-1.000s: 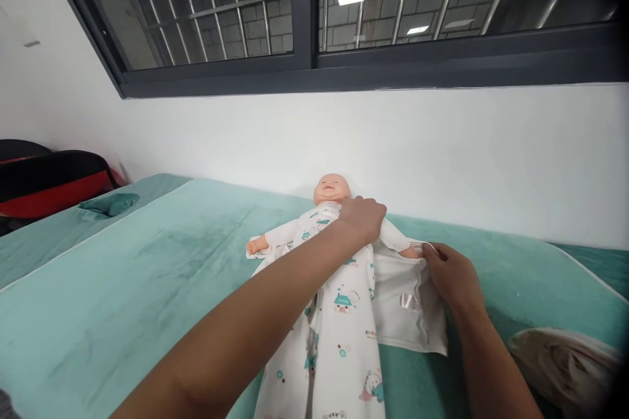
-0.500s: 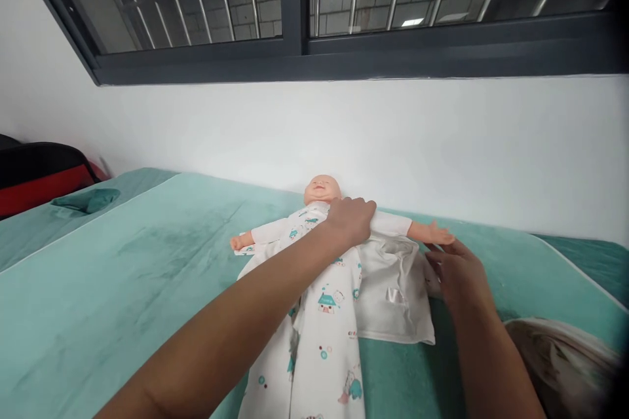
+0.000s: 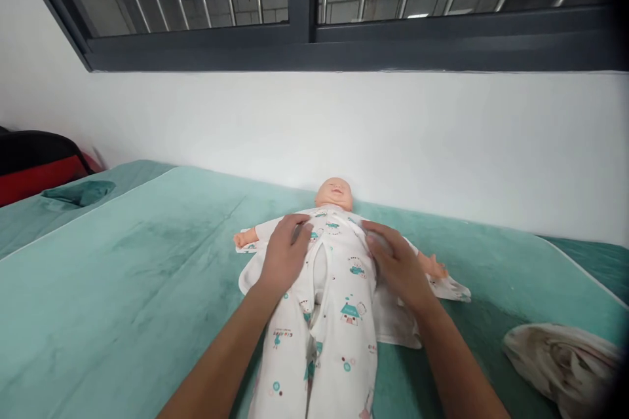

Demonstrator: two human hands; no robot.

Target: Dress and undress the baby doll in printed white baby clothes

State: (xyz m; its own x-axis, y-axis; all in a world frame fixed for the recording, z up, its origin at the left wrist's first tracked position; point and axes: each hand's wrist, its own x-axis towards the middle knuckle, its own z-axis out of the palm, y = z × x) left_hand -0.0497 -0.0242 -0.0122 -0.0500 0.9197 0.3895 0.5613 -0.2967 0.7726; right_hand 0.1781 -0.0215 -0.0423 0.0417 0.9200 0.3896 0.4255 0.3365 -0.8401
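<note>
A baby doll (image 3: 334,191) lies on its back, head toward the wall, arms stretched out sideways. Over its body is spread a white baby romper (image 3: 351,334) printed with teal houses and figures; its front gapes at the middle. My left hand (image 3: 287,252) rests on the romper at one side of the chest, fingers bent and thumb apart. On the other side, my right hand (image 3: 396,262) touches the romper near the shoulder, its thumb and fingers apart. Plain white cloth (image 3: 396,321) shows from under the doll beside my right forearm.
A teal plush cover (image 3: 122,275) lies beneath everything. At the right sits a bundled off-white cloth (image 3: 555,353). A black and red bag-like object (image 3: 44,163) stands at the far left. A white wall (image 3: 221,118) and dark window frame (image 3: 304,46) are behind.
My right hand has left the doll's hand and come in to the chest. My left hand has drawn back to the other side. The romper now covers more of the white cloth at the right.
</note>
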